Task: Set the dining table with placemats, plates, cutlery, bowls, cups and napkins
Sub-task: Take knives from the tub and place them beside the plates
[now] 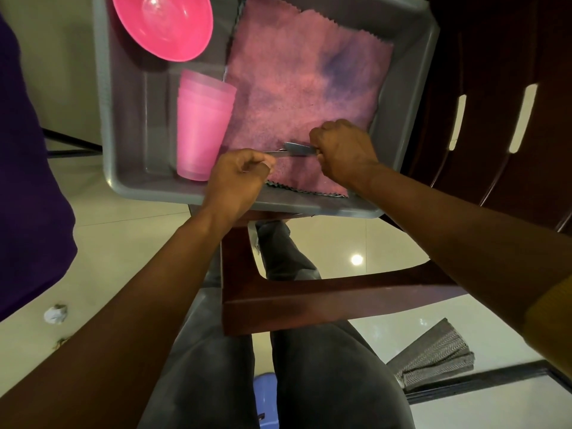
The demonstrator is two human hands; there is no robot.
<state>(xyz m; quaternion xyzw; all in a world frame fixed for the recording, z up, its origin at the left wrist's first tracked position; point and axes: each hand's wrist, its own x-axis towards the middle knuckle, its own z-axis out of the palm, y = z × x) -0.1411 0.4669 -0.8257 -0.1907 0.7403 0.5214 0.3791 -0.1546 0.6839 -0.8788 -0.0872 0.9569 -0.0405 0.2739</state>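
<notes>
- Pale glossy floor tiles (130, 243) fill the background, with dark wooden chairs (483, 97) at the right edge.
- On a dark wooden chair seat in front of me, a grey plastic tub (130, 187) rests, its near rim overhanging the edge.
- Inside the tub, a pink napkin (303, 82) with zigzag-cut edges covers the right side of the floor.
- At the tub's left, a stack of translucent pink cups (201, 125) lies on its side, mouth pointing away from me.
- Beyond the cups, in the far left corner, a pink bowl (164, 23) leans against the wall.
- My left hand (238, 178) reaches over the near rim, fingers curled, pinching the thin end of a metal piece of cutlery (288, 150).
- My right hand (343, 153) is fisted over the napkin, fingers wrapped around the other end of the metal cutlery; I cannot tell how many pieces there are or which kind.
- Both hands meet just above the napkin's near edge.
- Below, my legs in grey trousers (325, 366) stand on the floor, and a grey patterned cloth (439, 354) lies on the tiles to my right.
</notes>
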